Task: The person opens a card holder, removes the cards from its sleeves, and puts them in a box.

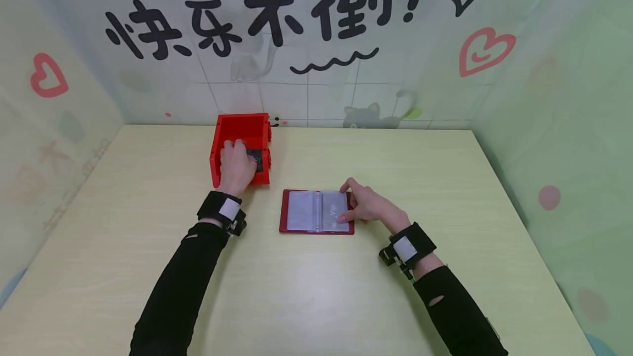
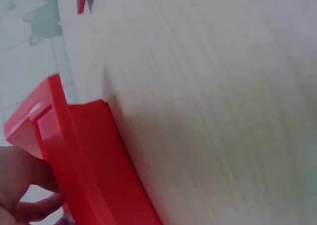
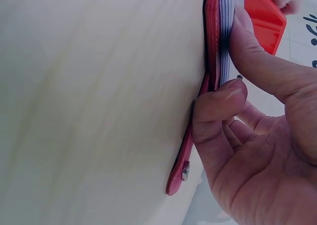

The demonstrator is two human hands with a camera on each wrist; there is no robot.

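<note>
An open card holder with a dark red cover and clear sleeves lies on the table. "VIP" shows on its right page. My right hand grips the holder's right edge, thumb lying on the sleeves. A strap with a metal snap sticks out below the fingers in the right wrist view. My left hand reaches down inside a red plastic bin, next to a dark flat piece. The bin's wall hides part of its fingers in the left wrist view; whether they pinch anything cannot be seen.
The pale wooden table carries the bin at its back left and the card holder near the middle. A printed curtain stands along the back edge, with more printed sheets at both sides.
</note>
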